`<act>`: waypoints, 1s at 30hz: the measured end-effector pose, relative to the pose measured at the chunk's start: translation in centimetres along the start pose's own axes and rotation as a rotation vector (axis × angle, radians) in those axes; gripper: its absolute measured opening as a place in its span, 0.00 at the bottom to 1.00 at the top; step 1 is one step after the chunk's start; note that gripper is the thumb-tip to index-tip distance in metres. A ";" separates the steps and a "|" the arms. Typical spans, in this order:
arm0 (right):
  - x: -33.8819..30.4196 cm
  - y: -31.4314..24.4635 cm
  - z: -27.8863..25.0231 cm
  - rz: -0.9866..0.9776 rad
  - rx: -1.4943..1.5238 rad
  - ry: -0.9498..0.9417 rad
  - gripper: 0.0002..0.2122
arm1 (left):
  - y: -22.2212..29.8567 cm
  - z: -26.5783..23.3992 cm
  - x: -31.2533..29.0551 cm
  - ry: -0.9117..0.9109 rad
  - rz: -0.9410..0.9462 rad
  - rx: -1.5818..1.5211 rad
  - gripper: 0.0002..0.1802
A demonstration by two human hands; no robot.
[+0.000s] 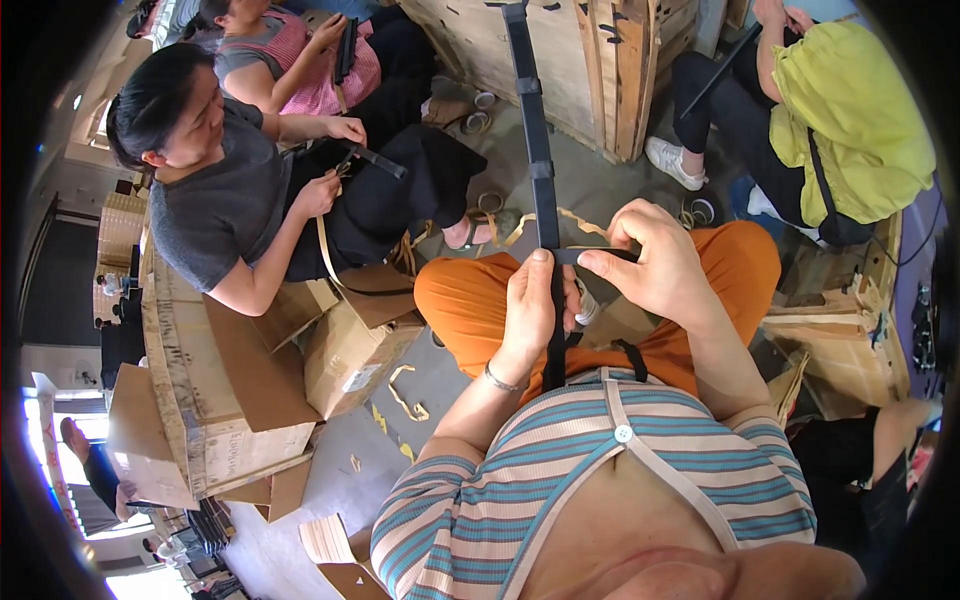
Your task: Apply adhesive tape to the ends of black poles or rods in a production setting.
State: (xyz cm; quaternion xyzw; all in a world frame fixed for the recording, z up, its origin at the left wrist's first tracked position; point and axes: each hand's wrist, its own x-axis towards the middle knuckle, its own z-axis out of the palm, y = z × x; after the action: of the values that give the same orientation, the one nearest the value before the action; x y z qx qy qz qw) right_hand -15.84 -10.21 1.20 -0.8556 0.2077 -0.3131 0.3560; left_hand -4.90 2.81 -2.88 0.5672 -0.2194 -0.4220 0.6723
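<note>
Orange cloth trousers [455, 297] lie beneath a long, narrow, flat black banded strip [541, 190], its long axis running away from the body. The left hand [533, 300], nearer, holds the strip; right of the strip, the right hand's [662, 265] fingers pinch a short, flat black band [570, 257] lying crosswise.

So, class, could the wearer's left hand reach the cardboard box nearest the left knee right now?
Probably not without letting go: the left hand is holding the long black strip, and the left knee lies between that hand and the box.
</note>
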 end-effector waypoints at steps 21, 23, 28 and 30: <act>1.7 0.6 1.6 0.308 0.547 -0.534 0.08 | 0.7 0.2 -0.8 -0.003 -0.020 0.023 0.23; 1.5 1.6 1.7 0.253 0.487 -0.514 0.09 | 0.4 0.3 -0.6 -0.045 -0.025 0.004 0.22; 1.2 2.3 1.9 0.236 0.561 -0.470 0.09 | 0.3 0.3 -0.5 -0.096 0.008 -0.009 0.22; 1.4 1.2 2.4 0.238 0.695 -0.465 0.07 | 0.6 0.1 -0.7 -0.071 0.005 -0.011 0.22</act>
State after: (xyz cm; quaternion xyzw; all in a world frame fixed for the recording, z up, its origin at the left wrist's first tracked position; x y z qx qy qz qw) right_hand -13.32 -10.61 -0.47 -0.7028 0.1013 -0.1201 0.6938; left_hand -5.17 3.35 -2.17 0.5478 -0.2422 -0.4414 0.6682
